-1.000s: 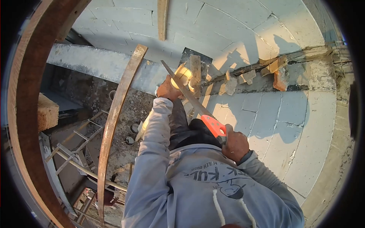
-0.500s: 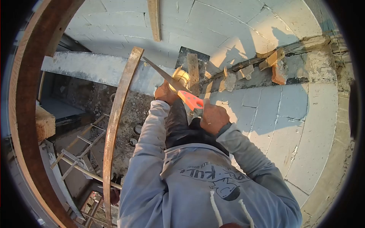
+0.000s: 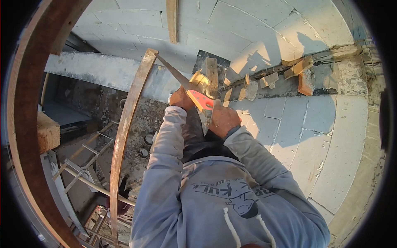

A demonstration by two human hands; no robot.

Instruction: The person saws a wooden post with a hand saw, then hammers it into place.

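My right hand (image 3: pixel 224 120) is closed around the red-orange handle of a handsaw (image 3: pixel 200 99). The saw's blade slants up and left, its tip beside a long wooden strip (image 3: pixel 136 91). Under the blade, a pale yellow, round, pipe-like piece (image 3: pixel 201 81) shows its rim. My left hand (image 3: pixel 181 99) is closed at the left side of that piece and seems to grip it. The blade and handle hide part of the left fingers and of the spot where blade and piece meet.
A narrow concrete beam (image 3: pixel 95 72) runs across at left, with a drop and a ladder (image 3: pixel 89 159) below. Broken brick pieces (image 3: pixel 305 82) stick up along a ledge at right. A short board (image 3: pixel 211 76) stands just beyond the round piece. A block wall (image 3: pixel 297 120) spreads at right.
My right hand has pushed the saw up and to the left, so the handle now sits closer to my left hand. My left hand stays nearly in place.
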